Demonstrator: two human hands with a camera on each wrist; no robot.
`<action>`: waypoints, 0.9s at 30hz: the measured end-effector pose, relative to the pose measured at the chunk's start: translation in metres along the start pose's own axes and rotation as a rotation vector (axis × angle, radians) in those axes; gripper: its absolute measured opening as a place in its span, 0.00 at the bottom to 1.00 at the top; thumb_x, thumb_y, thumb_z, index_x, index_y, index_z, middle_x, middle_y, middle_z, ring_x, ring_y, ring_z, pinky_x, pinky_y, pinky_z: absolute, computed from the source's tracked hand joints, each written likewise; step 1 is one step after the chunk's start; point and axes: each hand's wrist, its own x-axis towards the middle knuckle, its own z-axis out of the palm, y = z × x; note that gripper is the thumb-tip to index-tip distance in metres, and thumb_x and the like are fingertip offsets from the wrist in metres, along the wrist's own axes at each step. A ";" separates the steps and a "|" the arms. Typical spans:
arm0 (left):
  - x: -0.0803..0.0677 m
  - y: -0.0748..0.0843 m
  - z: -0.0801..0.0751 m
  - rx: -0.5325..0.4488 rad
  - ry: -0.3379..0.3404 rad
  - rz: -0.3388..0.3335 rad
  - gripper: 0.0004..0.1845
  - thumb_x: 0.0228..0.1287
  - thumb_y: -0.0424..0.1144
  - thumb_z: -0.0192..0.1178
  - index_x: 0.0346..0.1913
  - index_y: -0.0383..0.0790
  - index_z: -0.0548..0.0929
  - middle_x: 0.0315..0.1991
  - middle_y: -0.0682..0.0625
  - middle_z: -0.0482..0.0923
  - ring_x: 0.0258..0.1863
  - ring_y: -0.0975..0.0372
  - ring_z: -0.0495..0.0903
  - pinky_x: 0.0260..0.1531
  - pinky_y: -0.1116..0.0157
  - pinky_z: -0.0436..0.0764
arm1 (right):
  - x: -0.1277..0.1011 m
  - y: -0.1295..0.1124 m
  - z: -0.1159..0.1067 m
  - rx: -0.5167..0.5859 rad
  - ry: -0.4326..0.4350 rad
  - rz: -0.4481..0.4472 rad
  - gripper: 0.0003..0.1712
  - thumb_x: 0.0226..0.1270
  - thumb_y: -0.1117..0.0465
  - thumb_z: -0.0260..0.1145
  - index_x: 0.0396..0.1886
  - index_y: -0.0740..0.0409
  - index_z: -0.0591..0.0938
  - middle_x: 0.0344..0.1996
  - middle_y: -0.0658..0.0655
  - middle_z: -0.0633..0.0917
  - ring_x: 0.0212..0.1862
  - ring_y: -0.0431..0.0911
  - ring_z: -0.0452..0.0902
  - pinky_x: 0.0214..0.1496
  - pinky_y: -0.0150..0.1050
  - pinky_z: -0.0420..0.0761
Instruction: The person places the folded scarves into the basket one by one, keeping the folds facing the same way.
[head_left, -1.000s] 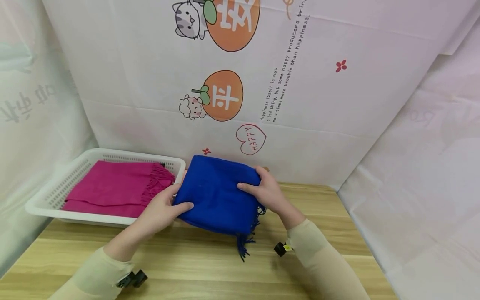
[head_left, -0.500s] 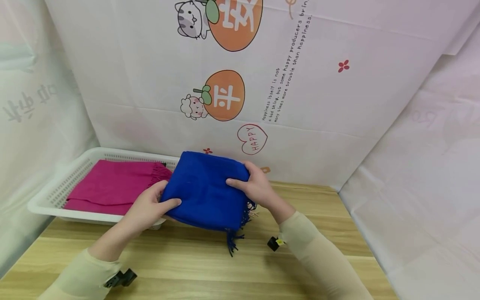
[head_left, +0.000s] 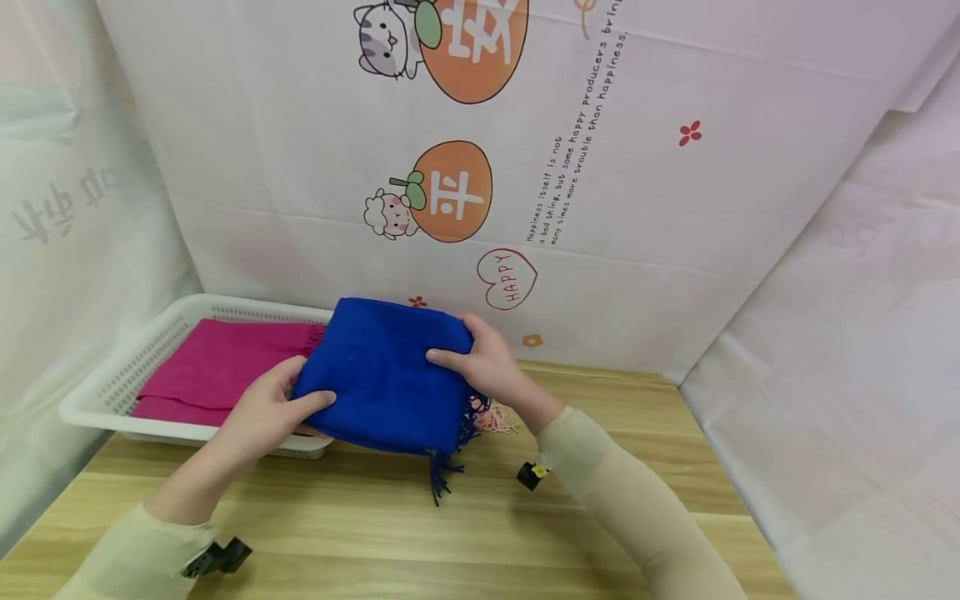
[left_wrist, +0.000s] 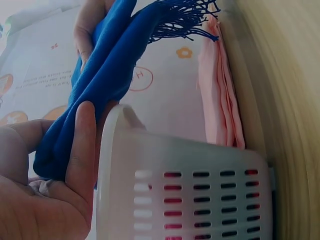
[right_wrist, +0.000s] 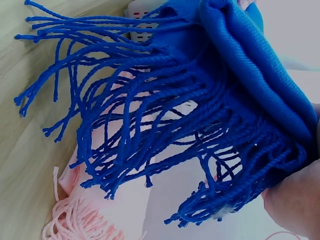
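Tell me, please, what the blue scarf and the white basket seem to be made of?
Blue scarf: probably a soft woven or knitted textile, wool or acrylic, with a matte, slightly fuzzy surface and twisted yarn fringe.
White basket: most likely moulded plastic, smooth and slightly glossy, with regular rows of slots in its wall.

The wooden table (head_left: 390, 533) is light brown with long stripes in the wood. A white basket (head_left: 112, 385) with little holes in its walls sits on the table, to the left of where the hands hold the blue cloth, and its near corner is right under that hold. A pink cloth (head_left: 497, 419) with thin strings at its end lies flat on the table, just under and a bit behind the hold on the right side. The table reaches back to the white sheet with cartoon pictures (head_left: 600, 183).
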 end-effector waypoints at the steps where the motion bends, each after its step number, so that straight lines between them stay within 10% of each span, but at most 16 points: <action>1: 0.000 0.000 -0.002 0.004 0.005 0.002 0.23 0.82 0.43 0.68 0.68 0.33 0.77 0.57 0.36 0.88 0.46 0.55 0.92 0.46 0.62 0.91 | 0.001 -0.002 0.001 -0.005 -0.003 0.000 0.34 0.72 0.48 0.82 0.71 0.52 0.81 0.54 0.52 0.88 0.52 0.50 0.86 0.56 0.53 0.87; 27: -0.004 -0.015 -0.041 0.141 0.187 0.009 0.16 0.84 0.46 0.65 0.57 0.36 0.78 0.47 0.45 0.88 0.44 0.65 0.85 0.43 0.68 0.82 | 0.036 -0.031 0.038 0.003 -0.030 0.009 0.37 0.73 0.44 0.81 0.74 0.51 0.79 0.61 0.52 0.86 0.60 0.49 0.84 0.65 0.53 0.85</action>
